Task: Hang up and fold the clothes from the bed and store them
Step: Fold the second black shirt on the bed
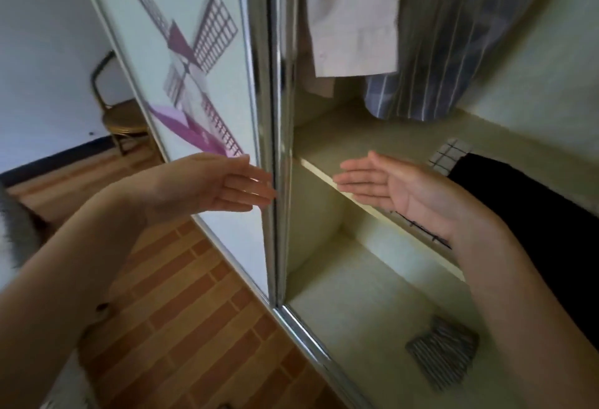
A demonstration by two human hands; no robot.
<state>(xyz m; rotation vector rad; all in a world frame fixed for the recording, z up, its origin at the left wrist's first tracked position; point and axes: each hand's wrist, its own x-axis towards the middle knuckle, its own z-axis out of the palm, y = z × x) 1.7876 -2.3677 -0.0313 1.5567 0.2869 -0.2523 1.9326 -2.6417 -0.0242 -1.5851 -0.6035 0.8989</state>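
Left hand (223, 186) flat at door (194, 61) edge, centre frame; right hand (389, 186) flat, palm up, over shelf (327, 178). Fingers of both straight, together, holding nothing. Likely step: slide door; press flat on metal frame, push evenly. Shirts (431, 52) hang upper right; black fold (518, 201) on shelf at right; striped fold (444, 355) lower right. Keep right hand out of door's path. Chair (120, 117) far left.

I'm looking into a home bedroom, standing at a built-in wardrobe (372, 136). Its sliding door (181, 61) has a chrome frame and a purple windmill print. Inside, a white shirt (353, 16) and a blue striped shirt (431, 61) hang above a shelf (324, 170). The floor (181, 311) is brick-pattern tile, and a round stool (124, 120) stands by the wall.
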